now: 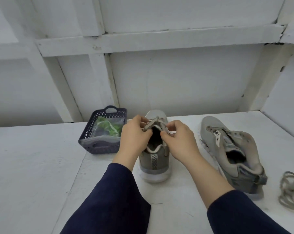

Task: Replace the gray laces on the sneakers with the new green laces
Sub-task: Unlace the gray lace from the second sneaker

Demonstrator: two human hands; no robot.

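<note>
A gray sneaker [154, 163] stands upright in the middle of the white table, heel towards me, with its gray lace [154, 122] still threaded near the toe. My left hand [134, 135] pinches the lace at the shoe's left eyelets. My right hand [178, 137] pinches the lace on the right side of the opening. A second gray sneaker [227, 149] lies to the right with no lace in it. A loose gray lace [290, 190] lies coiled at the right edge. Green laces in a clear bag [109, 128] sit inside a dark basket.
The dark blue plastic basket [99, 146] stands left of the held sneaker, close to my left hand. White wooden panelling rises behind the table [33, 166]. A raised white side wall borders the table on the far right.
</note>
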